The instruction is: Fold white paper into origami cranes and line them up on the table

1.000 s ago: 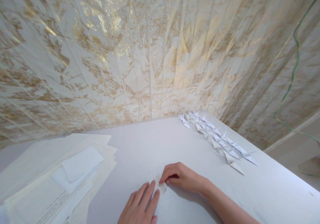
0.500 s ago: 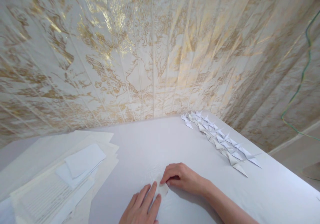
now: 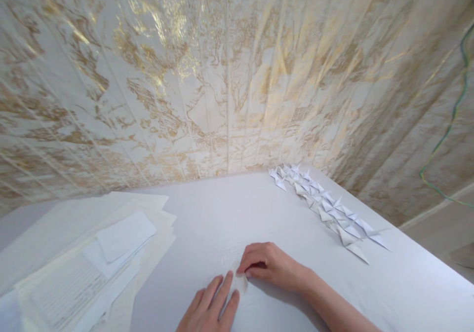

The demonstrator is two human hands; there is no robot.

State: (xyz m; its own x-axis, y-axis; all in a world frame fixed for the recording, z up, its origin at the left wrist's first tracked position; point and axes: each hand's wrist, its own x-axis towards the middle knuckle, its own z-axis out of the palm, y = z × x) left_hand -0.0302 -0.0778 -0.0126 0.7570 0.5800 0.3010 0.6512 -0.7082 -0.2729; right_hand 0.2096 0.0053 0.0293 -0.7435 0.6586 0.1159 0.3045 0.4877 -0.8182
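Note:
A small folded piece of white paper (image 3: 241, 283) lies on the white tabletop (image 3: 218, 218) near its front. My left hand (image 3: 212, 305) rests flat with fingers spread, its fingertips against the paper's left side. My right hand (image 3: 265, 263) is curled, with thumb and forefinger pinching the paper's upper right edge. Part of the paper is hidden beneath the fingers of both hands.
Several folded paper cranes (image 3: 326, 206) stand in rows along the table's right edge. To the left lies a spread stack of paper sheets (image 3: 148, 253), with folded white pieces (image 3: 126, 236) on top. A gold-patterned curtain (image 3: 207, 100) hangs behind; a green cord (image 3: 454, 110) dangles at right.
Both hands stay nearly in place. The visible part of the paper between them looks slightly narrower, and the view has shifted a little.

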